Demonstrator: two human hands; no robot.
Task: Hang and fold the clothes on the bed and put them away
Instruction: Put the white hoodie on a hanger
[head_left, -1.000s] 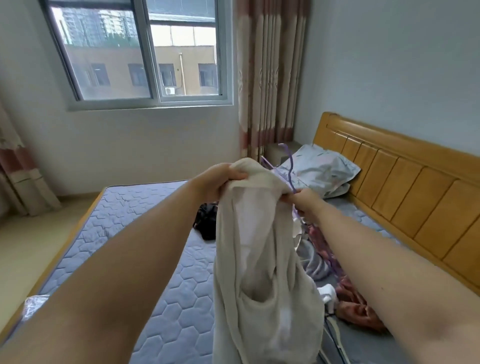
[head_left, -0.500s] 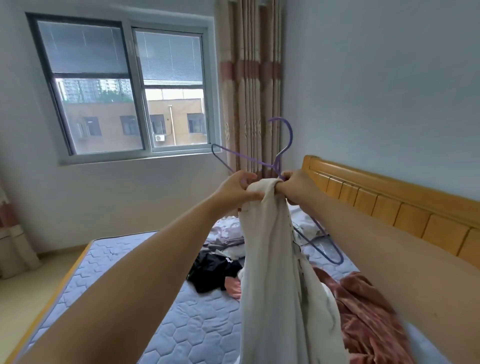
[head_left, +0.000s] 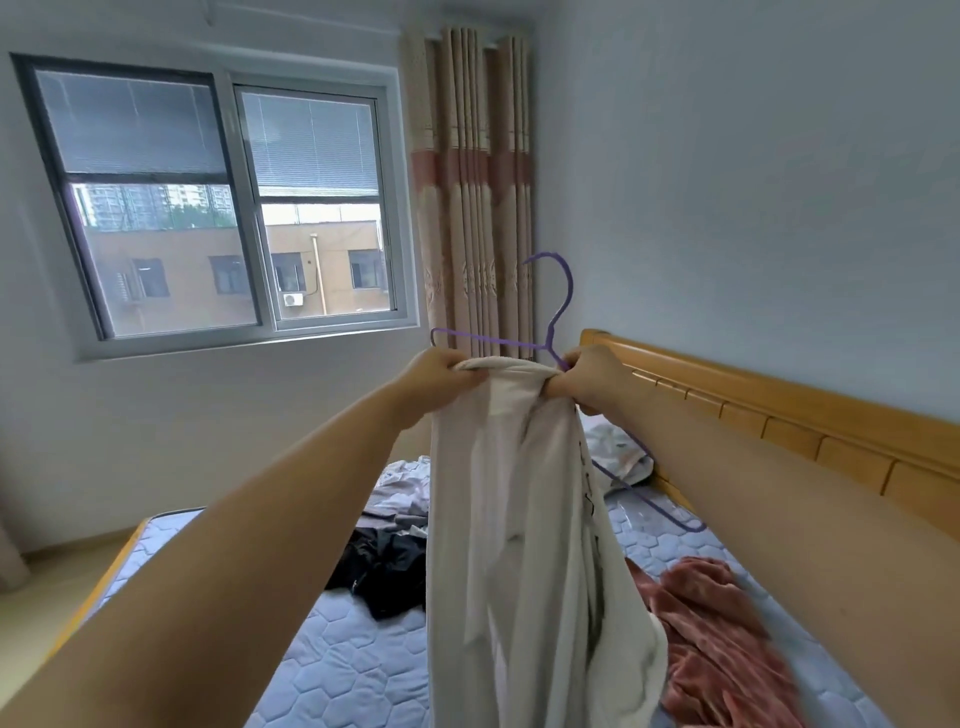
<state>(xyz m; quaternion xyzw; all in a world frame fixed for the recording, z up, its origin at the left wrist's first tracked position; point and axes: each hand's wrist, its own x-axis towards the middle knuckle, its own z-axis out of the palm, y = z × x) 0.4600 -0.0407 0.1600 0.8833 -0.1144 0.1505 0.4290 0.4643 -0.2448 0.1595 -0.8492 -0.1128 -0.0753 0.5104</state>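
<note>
A cream garment (head_left: 519, 545) hangs in front of me, held up at its top edge. My left hand (head_left: 439, 376) grips the left side of that edge. My right hand (head_left: 589, 376) pinches the right side together with the neck of a purple wire hanger (head_left: 563, 291). The hanger's hook points up; one arm sticks out left above the cloth, the other runs down behind the garment toward the bed. On the bed (head_left: 332, 644) lie a black garment (head_left: 384, 566), a pink-red garment (head_left: 722, 639) and grey-white clothes (head_left: 400, 493).
A wooden headboard (head_left: 779, 415) runs along the right wall, with a patterned pillow (head_left: 621, 449) below it. A window (head_left: 223, 208) and a striped curtain (head_left: 472, 197) stand at the far wall. Floor (head_left: 52, 577) shows left of the bed.
Both hands have risen with the cream garment and the hanger. The hanger's hook now stands clear above the cloth, and my view has tilted upward.
</note>
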